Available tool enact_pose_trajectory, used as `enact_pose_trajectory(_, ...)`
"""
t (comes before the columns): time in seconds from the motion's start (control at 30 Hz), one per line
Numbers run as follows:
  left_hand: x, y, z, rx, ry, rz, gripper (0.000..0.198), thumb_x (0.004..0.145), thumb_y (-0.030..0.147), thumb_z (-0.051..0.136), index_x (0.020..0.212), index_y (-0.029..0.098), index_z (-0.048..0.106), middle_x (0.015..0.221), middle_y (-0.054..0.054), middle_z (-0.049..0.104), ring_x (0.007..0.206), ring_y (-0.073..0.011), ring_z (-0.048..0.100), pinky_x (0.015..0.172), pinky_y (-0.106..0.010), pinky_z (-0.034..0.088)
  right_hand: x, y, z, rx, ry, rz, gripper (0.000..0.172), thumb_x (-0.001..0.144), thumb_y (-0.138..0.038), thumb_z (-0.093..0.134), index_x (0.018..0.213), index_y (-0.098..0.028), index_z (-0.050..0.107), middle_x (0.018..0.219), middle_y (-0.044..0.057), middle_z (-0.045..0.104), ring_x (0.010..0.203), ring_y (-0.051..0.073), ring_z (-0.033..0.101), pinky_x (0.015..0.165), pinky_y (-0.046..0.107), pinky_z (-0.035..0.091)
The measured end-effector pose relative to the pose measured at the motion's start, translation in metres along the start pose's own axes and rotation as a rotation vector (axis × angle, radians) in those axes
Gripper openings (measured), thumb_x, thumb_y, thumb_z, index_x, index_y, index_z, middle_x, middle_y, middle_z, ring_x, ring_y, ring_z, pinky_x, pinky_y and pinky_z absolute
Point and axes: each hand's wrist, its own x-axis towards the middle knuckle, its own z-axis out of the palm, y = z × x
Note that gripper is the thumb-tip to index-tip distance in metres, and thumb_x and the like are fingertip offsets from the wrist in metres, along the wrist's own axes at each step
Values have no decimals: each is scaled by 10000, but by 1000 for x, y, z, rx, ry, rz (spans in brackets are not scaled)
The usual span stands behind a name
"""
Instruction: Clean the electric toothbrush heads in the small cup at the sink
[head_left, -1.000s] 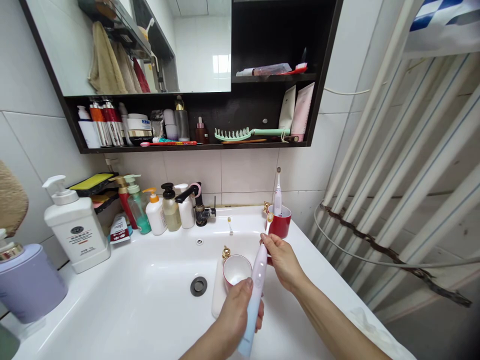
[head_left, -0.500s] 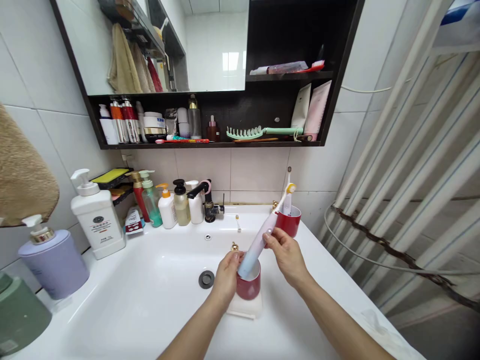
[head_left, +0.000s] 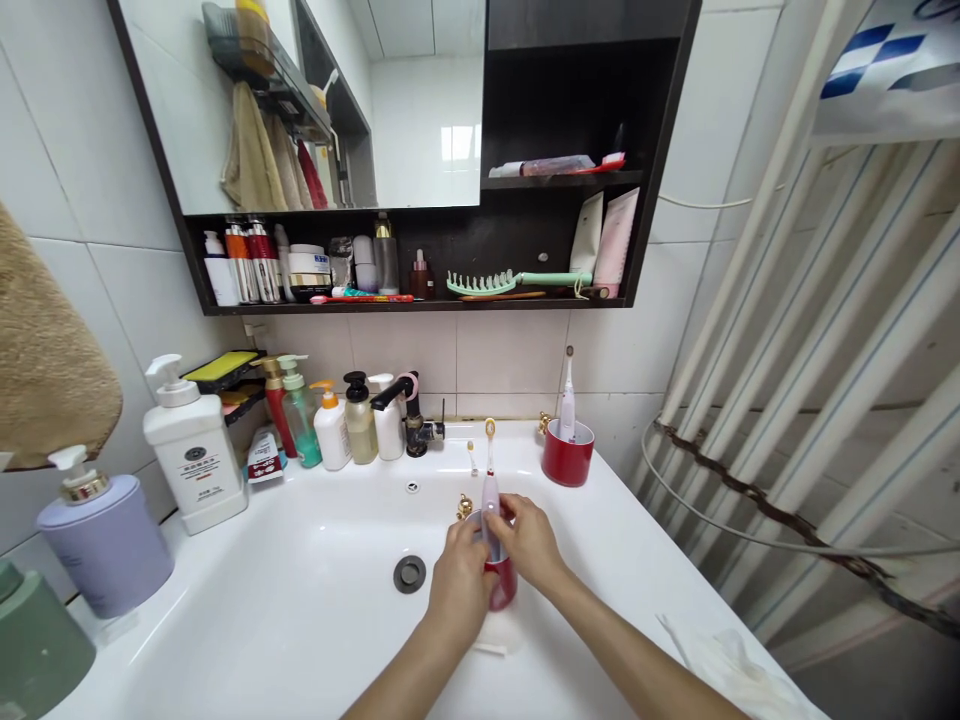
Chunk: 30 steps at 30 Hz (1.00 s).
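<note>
Over the right part of the white sink, my left hand (head_left: 460, 578) is wrapped round the near side of a red cup (head_left: 502, 585). An electric toothbrush (head_left: 490, 490) stands nearly upright with its lower end in that cup. The fingers of my right hand (head_left: 531, 540) are closed on the toothbrush handle, close to the rim. Under the cup lies a pale cloth or pad (head_left: 501, 636), partly hidden. On the back right ledge, a second red cup (head_left: 568, 460) holds another electric toothbrush (head_left: 568, 400).
Pump bottles (head_left: 358, 425) line the back left beside the black faucet (head_left: 420, 425). A dark shelf (head_left: 420, 308) hangs above. White pipes (head_left: 825, 330) run along the right. A small brush head (head_left: 472, 458) lies behind my hands; crumpled plastic (head_left: 720, 655) is at front right.
The toothbrush has gone from tilted above the cup to nearly upright inside it. My right hand has moved left and down. My left hand has closed further round the cup, and the view has shifted slightly.
</note>
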Motion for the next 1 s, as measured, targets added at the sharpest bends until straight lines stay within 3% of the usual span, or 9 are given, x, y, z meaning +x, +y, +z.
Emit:
enact_pose_trajectory(0.13, 21, 10, -4, 18, 26, 72, 268, 540, 57, 448, 761, 190, 522, 1037, -18, 429, 1006, -165, 302, 828, -278, 292, 22, 5, -14, -129, 26, 5, 175, 630, -273, 411, 642, -172, 553, 598, 23, 557, 553, 134, 473, 512, 223, 324)
enact_pose_trajectory(0.33, 90, 27, -7, 57, 70, 179, 231, 564, 98, 494, 775, 185, 524, 984, -21, 456, 966, -172, 334, 813, -285, 304, 84, 9, -44, -247, 90, 18, 187, 648, -245, 400, 671, -165, 566, 618, 40, 572, 579, 138, 489, 523, 218, 307)
enact_pose_trajectory(0.53, 142, 26, -1, 115, 83, 218, 117, 621, 157, 494, 733, 143, 523, 952, -48, 468, 939, -165, 368, 784, -304, 323, 127, 24, -43, -320, 140, 75, 205, 625, -177, 425, 769, -131, 563, 703, 90, 580, 643, 167, 502, 557, 238, 312)
enact_pose_trajectory(0.8, 171, 13, 12, 111, 83, 219, 256, 715, 290, 378, 917, 150, 448, 981, -46, 455, 871, -140, 438, 743, -359, 357, 143, 43, -29, -312, 140, 119, 213, 623, -151, 417, 783, -118, 553, 764, 117, 564, 694, 180, 504, 593, 248, 323)
enact_pose_trajectory(1.0, 168, 14, 12, -22, 106, 205, 236, 707, 280, 393, 883, 141, 464, 973, -41, 458, 891, -147, 425, 758, -371, 339, 143, 40, -32, -235, 178, 124, 271, 608, -130, 421, 851, -99, 536, 817, 129, 541, 765, 191, 488, 656, 256, 323)
